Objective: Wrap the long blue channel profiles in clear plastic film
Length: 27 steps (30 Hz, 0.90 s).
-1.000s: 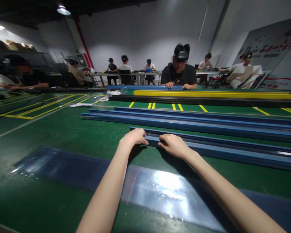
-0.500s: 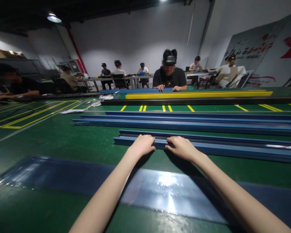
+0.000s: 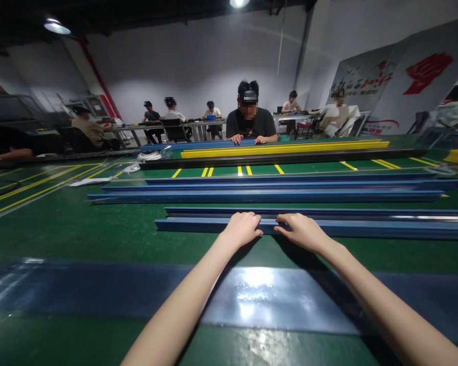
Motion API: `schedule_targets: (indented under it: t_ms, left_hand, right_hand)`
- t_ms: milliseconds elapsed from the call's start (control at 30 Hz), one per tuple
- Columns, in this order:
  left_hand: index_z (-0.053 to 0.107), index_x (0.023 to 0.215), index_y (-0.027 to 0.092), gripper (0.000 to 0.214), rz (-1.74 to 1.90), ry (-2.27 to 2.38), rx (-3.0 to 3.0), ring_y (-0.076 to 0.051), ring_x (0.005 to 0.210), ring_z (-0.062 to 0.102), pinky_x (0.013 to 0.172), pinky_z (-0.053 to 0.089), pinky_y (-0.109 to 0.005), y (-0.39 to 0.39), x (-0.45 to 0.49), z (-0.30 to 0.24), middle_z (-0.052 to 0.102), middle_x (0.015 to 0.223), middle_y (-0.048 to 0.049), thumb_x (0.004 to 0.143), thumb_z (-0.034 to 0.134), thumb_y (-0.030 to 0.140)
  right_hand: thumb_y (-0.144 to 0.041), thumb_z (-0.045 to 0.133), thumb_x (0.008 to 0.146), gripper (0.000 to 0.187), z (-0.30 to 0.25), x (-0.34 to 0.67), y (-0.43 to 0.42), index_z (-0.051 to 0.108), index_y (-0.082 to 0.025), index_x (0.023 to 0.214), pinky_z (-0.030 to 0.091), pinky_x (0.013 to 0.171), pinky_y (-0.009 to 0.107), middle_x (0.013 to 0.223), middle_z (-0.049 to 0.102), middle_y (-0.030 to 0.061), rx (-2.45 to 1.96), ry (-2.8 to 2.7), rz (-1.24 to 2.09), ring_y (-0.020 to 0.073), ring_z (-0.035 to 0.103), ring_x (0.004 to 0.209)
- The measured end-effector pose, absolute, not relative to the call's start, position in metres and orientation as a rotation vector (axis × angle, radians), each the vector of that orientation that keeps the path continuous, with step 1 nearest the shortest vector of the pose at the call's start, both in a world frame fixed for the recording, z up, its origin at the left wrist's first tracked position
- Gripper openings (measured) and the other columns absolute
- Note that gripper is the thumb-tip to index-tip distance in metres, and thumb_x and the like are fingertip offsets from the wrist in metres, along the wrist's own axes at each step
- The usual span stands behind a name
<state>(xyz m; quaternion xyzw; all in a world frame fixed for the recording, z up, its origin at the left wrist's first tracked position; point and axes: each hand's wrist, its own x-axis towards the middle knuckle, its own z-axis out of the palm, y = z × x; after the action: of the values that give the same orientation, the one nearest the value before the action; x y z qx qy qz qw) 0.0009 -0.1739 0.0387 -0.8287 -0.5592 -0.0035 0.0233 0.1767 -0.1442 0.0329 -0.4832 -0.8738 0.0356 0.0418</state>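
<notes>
A long blue U-shaped channel strip (image 3: 366,230) lies across the green table in front of me, its left end in view and its right end past the picture's edge. My left hand (image 3: 244,227) is closed over its near wall, fingers bent over the top edge. A short gap to the right, my right hand (image 3: 298,229) grips the same wall, thumb on the near side and fingers over the top. Under my forearms a flat, shiny clear plastic sleeve (image 3: 110,287) lies on the table.
Beyond are more blue channel strips (image 3: 267,196), a black strip (image 3: 221,162) and a yellow strip (image 3: 282,149). Crumpled clear plastic (image 3: 154,155) lies left of them. Across the table a person (image 3: 252,124) has both hands on another blue strip. Yellow lines mark the green tabletop (image 3: 61,223).
My view has turned to the right, so the background has shifted left. My hands sit a little farther along the blue channel strip from its left end, still gripping its near wall.
</notes>
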Motion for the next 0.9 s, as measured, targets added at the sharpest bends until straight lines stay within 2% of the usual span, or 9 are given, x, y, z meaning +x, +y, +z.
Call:
schedule_targets:
  t_ms: [233,400,633,900]
  left_hand:
    - [0.055,0.096,0.018,0.033,-0.180,-1.559,-2.666,-0.022,0.093,0.056,0.076,0.044,-0.030,-0.158,0.034,0.036,0.061,0.097,-0.0065,0.073,0.060,0.042]
    - [0.057,0.087,0.018,0.020,-0.165,-1.550,-2.682,-0.021,0.090,0.057,0.075,0.045,-0.030,-0.154,0.040,0.030,0.060,0.094,-0.0062,0.079,0.053,0.036]
    - [0.055,0.086,0.020,0.015,-0.214,-1.535,-2.662,-0.019,0.090,0.056,0.072,0.045,-0.026,-0.157,0.038,0.027,0.059,0.092,-0.0044,0.081,0.050,0.033]
    - [0.056,0.082,0.021,0.013,-0.213,-1.570,-2.623,-0.019,0.085,0.057,0.067,0.044,-0.026,-0.162,0.016,0.029,0.059,0.088,-0.0031,0.081,0.050,0.032]
  right_hand:
    - [-0.036,0.040,0.085,0.024,0.026,0.220,-0.139,0.059,-0.022,0.090,0.035,0.063,0.024,0.090,0.065,0.0041,-1.520,-2.602,0.079,0.0191,0.059,0.084]
    - [-0.038,0.039,0.085,0.027,0.021,0.236,-0.137,0.059,-0.021,0.088,0.035,0.064,0.024,0.090,0.065,0.0047,-1.575,-2.552,0.046,0.0191,0.058,0.084]
    - [-0.030,0.038,0.087,0.021,0.029,0.228,-0.143,0.056,-0.022,0.079,0.030,0.054,0.023,0.084,0.064,0.0037,-1.570,-2.663,-0.132,0.0170,0.059,0.078]
    - [-0.032,0.039,0.086,0.022,0.033,0.206,-0.145,0.057,-0.022,0.078,0.027,0.052,0.024,0.083,0.064,0.0030,-1.536,-2.686,-0.132,0.0173,0.059,0.077]
